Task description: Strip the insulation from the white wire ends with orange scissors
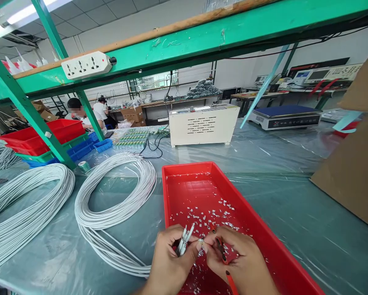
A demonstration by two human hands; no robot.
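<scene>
Over the near part of a red tray (pixel 190 168), my left hand (pixel 174 258) is closed around a small bunch of white cable ends (pixel 185 239). My right hand (pixel 239 258) has orange-handled hand cutters (pixel 231 282) tucked in its palm; their exact type is partly covered by the fingers. Thumb and finger of both hands meet at one cable end (pixel 201 241), pinching it between them. Small white and silvery scraps (pixel 214 213) lie scattered over the tray's floor. A coil of white cable (pixel 116 213) lies left of the tray, its strands leading towards my left hand.
Another cable coil (pixel 61 192) lies at the far left. Behind stand a cream metal box (pixel 204 127), a weighing scale (pixel 285 119), green boards (pixel 131 138) and stacked plastic bins (pixel 45 137). Cardboard (pixel 352 164) leans at right. A green shelf beam (pixel 184 49) crosses overhead. Two people sit farther back.
</scene>
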